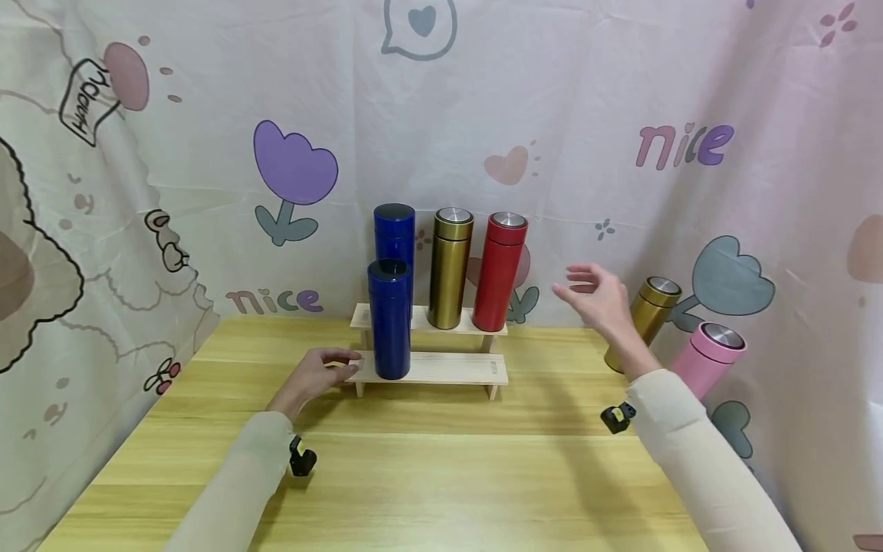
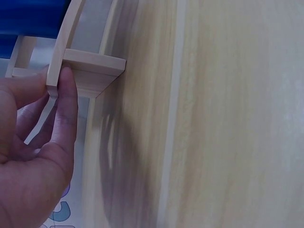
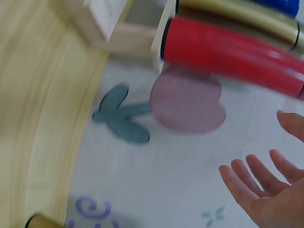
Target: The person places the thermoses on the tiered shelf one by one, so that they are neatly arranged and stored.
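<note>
My left hand (image 1: pixel 319 379) pinches the left end of the lower shelf of a small two-step wooden stand (image 1: pixel 455 369); the left wrist view shows thumb and fingers on either side of the board (image 2: pixel 58 66). On that step stands a blue thermos (image 1: pixel 390 322). The upper step bears another blue thermos (image 1: pixel 395 230), partly hidden, a gold thermos (image 1: pixel 451 268) and a red thermos (image 1: pixel 500 272). My right hand (image 1: pixel 595 297) is in the air to the right of the red thermos, holding nothing. In the right wrist view its fingers (image 3: pixel 259 178) are spread and relaxed.
At the table's right edge, a second gold thermos (image 1: pixel 654 307) and a pink thermos (image 1: pixel 710 356) stand partly behind the right arm. A patterned curtain (image 1: pixel 441 138) hangs close behind the stand. The wooden table (image 1: pixel 441 483) extends toward me.
</note>
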Motion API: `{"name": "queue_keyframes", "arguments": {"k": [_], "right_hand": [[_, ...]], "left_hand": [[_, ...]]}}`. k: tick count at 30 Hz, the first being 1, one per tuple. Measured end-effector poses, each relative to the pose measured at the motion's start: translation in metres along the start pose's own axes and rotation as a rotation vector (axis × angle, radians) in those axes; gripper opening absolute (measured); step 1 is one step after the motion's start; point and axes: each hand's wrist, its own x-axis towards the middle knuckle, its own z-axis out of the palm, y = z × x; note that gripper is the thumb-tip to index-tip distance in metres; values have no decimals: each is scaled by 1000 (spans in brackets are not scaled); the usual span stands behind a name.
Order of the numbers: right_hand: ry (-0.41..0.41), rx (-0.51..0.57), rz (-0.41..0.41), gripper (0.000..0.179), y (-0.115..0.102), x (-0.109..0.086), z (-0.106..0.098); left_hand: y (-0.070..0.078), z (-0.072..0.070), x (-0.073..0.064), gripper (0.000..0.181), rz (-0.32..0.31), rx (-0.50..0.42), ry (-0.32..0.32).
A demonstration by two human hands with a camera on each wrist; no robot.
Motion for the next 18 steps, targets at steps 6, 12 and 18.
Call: {"name": "queue_keyframes", "arguments": {"k": [6,12,18], "right_hand": [[41,-85,72,68,20,4,-29],[91,-112,146,69,34,8,-54],[89,-145,190,79,37,12,-75]], "left_hand": [[2,0,-1,37,0,3,-3],[3,1,-1,37,1,8,0],[2,0,-1,37,8,9,1]]}}
